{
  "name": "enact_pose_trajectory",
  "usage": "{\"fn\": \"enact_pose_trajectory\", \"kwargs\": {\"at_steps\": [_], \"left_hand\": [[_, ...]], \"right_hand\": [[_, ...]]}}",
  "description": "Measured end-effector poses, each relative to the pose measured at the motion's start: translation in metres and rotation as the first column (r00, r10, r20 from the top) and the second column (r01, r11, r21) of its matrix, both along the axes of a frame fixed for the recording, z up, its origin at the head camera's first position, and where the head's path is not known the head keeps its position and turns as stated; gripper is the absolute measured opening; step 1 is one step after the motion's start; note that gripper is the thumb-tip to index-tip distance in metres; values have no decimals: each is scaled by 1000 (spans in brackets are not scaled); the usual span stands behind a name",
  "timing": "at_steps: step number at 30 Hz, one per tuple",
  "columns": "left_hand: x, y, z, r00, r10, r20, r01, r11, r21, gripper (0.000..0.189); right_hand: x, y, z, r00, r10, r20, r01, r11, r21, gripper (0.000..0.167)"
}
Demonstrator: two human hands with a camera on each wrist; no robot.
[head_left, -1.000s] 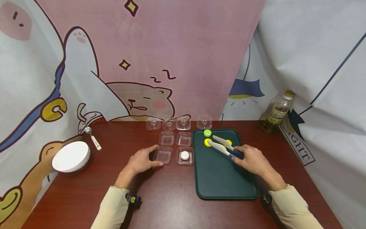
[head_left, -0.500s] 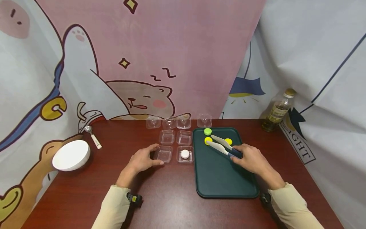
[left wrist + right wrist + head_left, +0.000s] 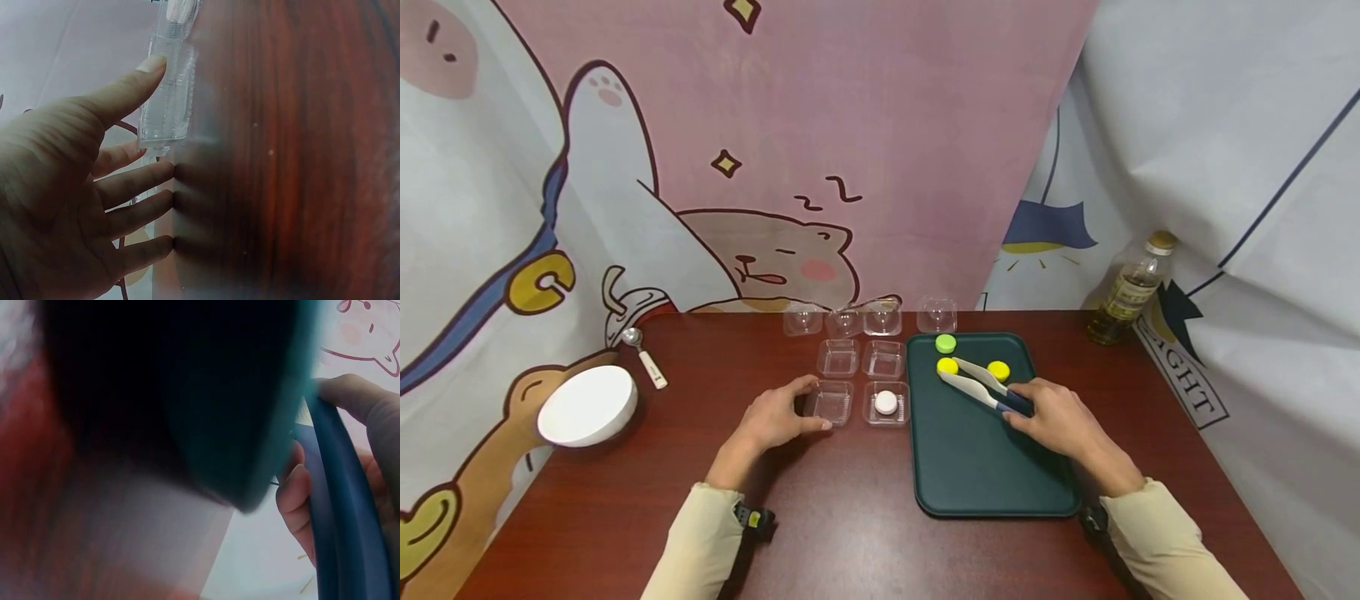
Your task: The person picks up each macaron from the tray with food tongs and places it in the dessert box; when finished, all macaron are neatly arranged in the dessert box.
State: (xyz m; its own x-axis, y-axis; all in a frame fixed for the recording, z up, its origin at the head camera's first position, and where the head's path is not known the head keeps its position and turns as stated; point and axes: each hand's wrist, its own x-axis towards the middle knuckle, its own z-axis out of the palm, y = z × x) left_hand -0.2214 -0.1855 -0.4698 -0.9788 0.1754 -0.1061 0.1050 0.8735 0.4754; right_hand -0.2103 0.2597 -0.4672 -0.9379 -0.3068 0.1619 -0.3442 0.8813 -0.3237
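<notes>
My right hand grips the navy handles of a pair of tongs over the dark green tray. Their pale tips lie at either side of a yellow macaron. A second yellow macaron and a green macaron also lie on the tray. My left hand is spread beside the front-left clear plastic box, thumb along its front and index finger at its back corner. In the left wrist view, the other fingertips point down at the table. A white macaron sits in the neighbouring box.
Two more clear boxes stand behind, with several domed lids along the wall. A white bowl and a scoop are at the left. An oil bottle stands at the back right.
The tongs have shifted slightly left, so their tips now flank the yellow macaron. My left hand has stayed beside the box.
</notes>
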Motion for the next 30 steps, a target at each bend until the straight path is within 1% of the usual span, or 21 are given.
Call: {"fn": "enact_pose_trajectory", "kwargs": {"at_steps": [3, 11, 16, 23, 30], "left_hand": [[0, 1, -1, 1000, 6, -1, -6, 1000, 7, 82], [1, 0, -3, 1000, -5, -27, 5, 1000, 5, 81], [0, 1, -3, 999, -6, -37, 7, 1000, 10, 83], [0, 3, -3, 999, -16, -48, 17, 1000, 26, 81], [1, 6, -2, 999, -8, -46, 9, 1000, 29, 80]], "right_hand": [[0, 0, 0, 1000, -2, -8, 2, 1000, 1, 46], [2, -2, 5, 1000, 15, -13, -15, 1000, -1, 45], [4, -5, 9, 999, 19, -38, -19, 1000, -13, 44], [8, -17, 15, 997, 53, -47, -55, 998, -43, 42], [13, -29, 23, 995, 88, -49, -90, 995, -45, 40]]}}
